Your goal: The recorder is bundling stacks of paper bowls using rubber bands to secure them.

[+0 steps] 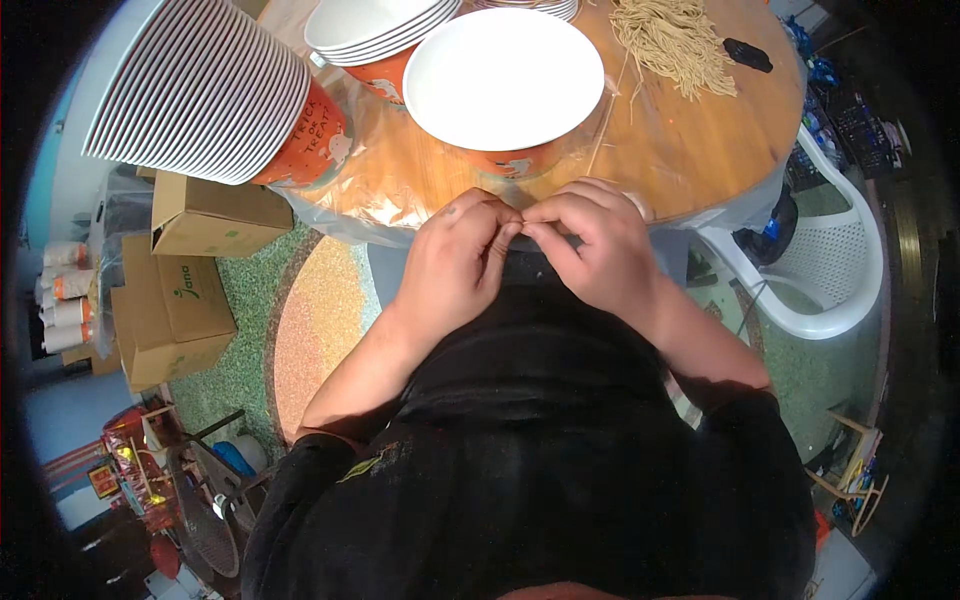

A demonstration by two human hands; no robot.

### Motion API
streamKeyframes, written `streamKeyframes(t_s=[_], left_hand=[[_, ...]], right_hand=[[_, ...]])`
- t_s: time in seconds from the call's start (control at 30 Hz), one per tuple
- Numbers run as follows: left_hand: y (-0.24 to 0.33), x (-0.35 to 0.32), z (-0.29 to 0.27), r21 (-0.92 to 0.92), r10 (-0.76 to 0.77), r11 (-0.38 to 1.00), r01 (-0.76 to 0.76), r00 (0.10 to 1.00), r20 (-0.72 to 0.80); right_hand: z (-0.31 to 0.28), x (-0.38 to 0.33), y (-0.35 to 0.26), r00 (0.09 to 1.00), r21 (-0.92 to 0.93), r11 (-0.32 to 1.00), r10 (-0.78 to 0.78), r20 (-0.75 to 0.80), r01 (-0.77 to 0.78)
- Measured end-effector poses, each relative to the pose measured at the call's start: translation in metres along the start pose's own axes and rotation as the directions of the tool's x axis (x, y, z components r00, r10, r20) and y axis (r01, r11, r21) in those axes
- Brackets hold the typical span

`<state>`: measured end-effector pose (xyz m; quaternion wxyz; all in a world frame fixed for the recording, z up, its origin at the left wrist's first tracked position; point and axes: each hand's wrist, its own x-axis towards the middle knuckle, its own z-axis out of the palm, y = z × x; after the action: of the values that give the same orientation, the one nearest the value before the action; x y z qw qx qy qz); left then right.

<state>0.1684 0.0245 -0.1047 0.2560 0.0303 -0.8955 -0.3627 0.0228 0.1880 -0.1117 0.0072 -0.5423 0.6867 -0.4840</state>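
My left hand [455,265] and right hand [590,250] meet fingertip to fingertip at the surface [680,150] edge, grips pinched on something too small to identify; white plate [500,75] sits bare, noodles [675,45] untouched.

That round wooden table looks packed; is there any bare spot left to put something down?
Some. The table is bare between the white plate and the noodle pile, down to its near right edge. The left is crowded by the stacked bowls; both hands fill the near edge.

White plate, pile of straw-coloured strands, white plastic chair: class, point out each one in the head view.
white plate [503,72], head view, centre of its flat face
pile of strands [672,42], head view, middle of the bundle
white plastic chair [838,262], head view, seat
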Motion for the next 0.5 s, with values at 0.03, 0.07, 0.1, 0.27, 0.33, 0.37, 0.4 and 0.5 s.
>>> streamKeyframes(t_s=[0.03,0.07,0.1,0.27,0.33,0.37,0.4,0.5], left_hand=[[0.001,-0.001,-0.001,0.003,0.001,1.0,-0.001,1.0,-0.002],[0.003,-0.001,-0.002,0.001,0.026,1.0,-0.026,0.999,-0.021],[0.003,-0.001,-0.001,0.0,0.048,0.999,-0.048,0.998,-0.034],[0.005,0.013,-0.037,0.312,0.353,0.906,-0.288,0.919,-0.177],[-0.003,0.037,-0.054,0.427,0.462,0.826,-0.369,0.876,-0.137],[-0.004,0.047,-0.061,0.457,0.421,0.818,-0.349,0.905,-0.063],[-0.004,0.055,-0.067,0.489,0.375,0.807,-0.332,0.927,0.01],[0.004,0.067,-0.073,0.42,0.329,0.838,-0.348,0.937,0.12]], right_hand=[[0.0,0.0,-0.001,1.0,-0.013,1.0,-0.02,-0.023,0.019],[0.0,0.0,-0.003,0.999,-0.013,1.0,-0.024,-0.024,0.023],[-0.001,0.0,-0.003,0.998,0.009,1.0,-0.028,-0.05,0.029],[-0.011,-0.004,-0.022,0.986,0.192,0.975,0.136,-0.098,-0.116],[-0.013,-0.006,-0.027,0.94,0.345,0.891,0.334,-0.064,-0.294],[-0.012,-0.007,-0.026,0.94,0.345,0.892,0.334,-0.065,-0.292],[-0.011,-0.008,-0.024,0.907,0.505,0.779,0.421,0.017,-0.371],[-0.015,-0.002,-0.023,0.859,0.648,0.612,0.494,0.135,-0.454]])
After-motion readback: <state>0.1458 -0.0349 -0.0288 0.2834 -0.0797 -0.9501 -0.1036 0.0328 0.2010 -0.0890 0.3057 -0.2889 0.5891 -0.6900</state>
